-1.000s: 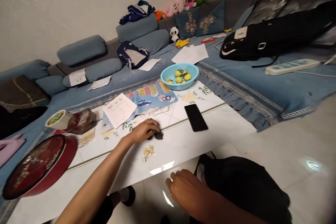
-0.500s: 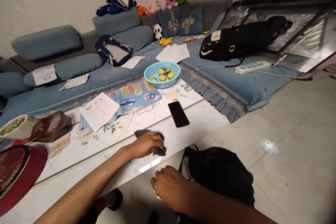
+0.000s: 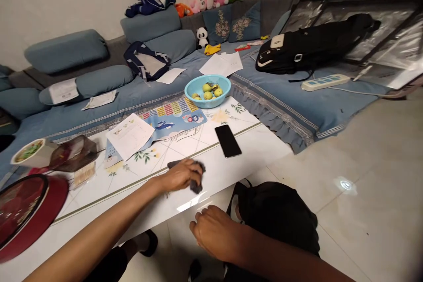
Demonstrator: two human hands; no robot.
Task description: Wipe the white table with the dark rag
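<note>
My left hand [image 3: 180,175] is closed on a dark grey cloth [image 3: 196,185], pressing it to the white table [image 3: 256,149] near its front edge. Part of the cloth shows behind the knuckles, the rest under the fingers. My right hand [image 3: 213,231] is held just in front of the table edge, back upward and fingers curled in; nothing shows sticking out of it. A black phone [image 3: 228,140] lies flat on the table to the right of the cloth. Farther back stands a blue plastic basket [image 3: 191,97] with several yellow-green fruits [image 3: 208,95].
On the left are a red round lidded container [image 3: 57,200], a brown translucent basket [image 3: 81,152], a pale tub [image 3: 44,156] and a pack of sticks [image 3: 85,174]. Papers [image 3: 130,136] lie on a blue printed mat [image 3: 161,124]. A black bag [image 3: 277,211] sits by the table edge.
My left hand has drawn the cloth slightly left, and the cloth is more bunched under the fingers. My right hand stays almost where it was. The view has turned a little left.
</note>
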